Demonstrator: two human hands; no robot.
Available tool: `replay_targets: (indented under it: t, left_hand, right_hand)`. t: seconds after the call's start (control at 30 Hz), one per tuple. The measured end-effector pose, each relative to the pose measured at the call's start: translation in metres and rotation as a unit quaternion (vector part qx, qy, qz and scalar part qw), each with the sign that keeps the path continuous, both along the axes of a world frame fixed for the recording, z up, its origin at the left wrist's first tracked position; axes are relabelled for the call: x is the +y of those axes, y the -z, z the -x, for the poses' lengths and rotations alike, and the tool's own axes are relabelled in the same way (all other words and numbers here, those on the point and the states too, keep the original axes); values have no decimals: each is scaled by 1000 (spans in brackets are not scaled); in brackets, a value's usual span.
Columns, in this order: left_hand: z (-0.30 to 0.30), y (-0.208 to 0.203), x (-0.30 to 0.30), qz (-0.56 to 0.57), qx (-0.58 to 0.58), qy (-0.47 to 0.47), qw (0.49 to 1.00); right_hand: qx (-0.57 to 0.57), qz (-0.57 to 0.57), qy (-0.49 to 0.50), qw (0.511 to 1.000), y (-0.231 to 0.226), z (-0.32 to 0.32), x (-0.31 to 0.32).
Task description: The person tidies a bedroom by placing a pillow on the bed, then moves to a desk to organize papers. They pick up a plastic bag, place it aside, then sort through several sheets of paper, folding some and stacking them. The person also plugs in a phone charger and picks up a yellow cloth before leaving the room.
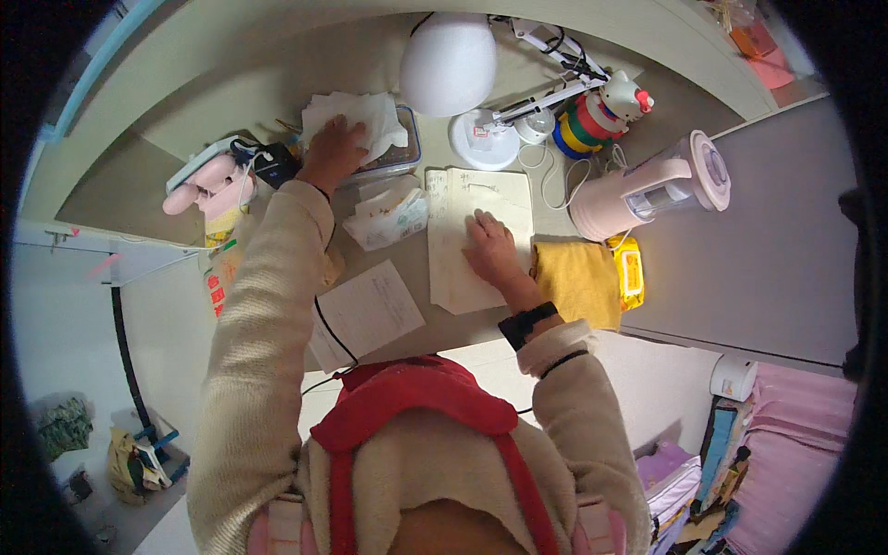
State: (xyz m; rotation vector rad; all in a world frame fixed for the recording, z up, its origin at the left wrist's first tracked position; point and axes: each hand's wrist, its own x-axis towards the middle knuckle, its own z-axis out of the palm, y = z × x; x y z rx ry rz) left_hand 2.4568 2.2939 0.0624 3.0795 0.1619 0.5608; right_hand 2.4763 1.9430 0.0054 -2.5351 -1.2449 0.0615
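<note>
My left hand [331, 151] reaches to the far side of the desk and grips a white tissue [361, 120] lying over a clear plastic food container [400, 157]. My right hand [490, 250] lies flat, fingers apart, on an open notebook [476, 199] in the middle of the desk, pressing its page. A crumpled, stained tissue [388, 217] sits between the two hands. A loose sheet of paper [365, 310] lies near the desk's front edge.
A white desk lamp [450, 65] stands behind the notebook. A pink blender [652, 190], a folded yellow cloth [580, 280] and a yellow wipes pack [631, 268] lie to the right. A ring-stacking toy [606, 111] stands at the back. A pink device [208, 185] sits at left.
</note>
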Motion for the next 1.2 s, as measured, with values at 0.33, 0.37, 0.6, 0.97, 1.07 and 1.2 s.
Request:
replay_targets:
  t: [0.33, 0.37, 0.6, 0.97, 1.07, 1.2]
  left_hand:
    - [-7, -7, -4, 10, 93, -41, 995]
    - [-6, -6, -4, 6, 81, -36, 996]
    - [-3, -10, -3, -1, 135, -48, 990]
    - [-7, -12, 8, 22, 57, 0, 998]
    - [-11, -17, 16, 44, 137, -1, 990]
    - [-12, -20, 21, 84, 140, 16, 986]
  right_hand:
    - [27, 0, 138, 990, 1, -67, 19]
    - [37, 30, 159, 986, 3, -71, 18]
    - [-18, 64, 63, 996, 7, -47, 15]
    - [9, -161, 151, 975, -4, 6, -79]
    - [-20, -181, 159, 970, 1, 19, -95]
    - [-56, -151, 161, 974, 6, 29, -95]
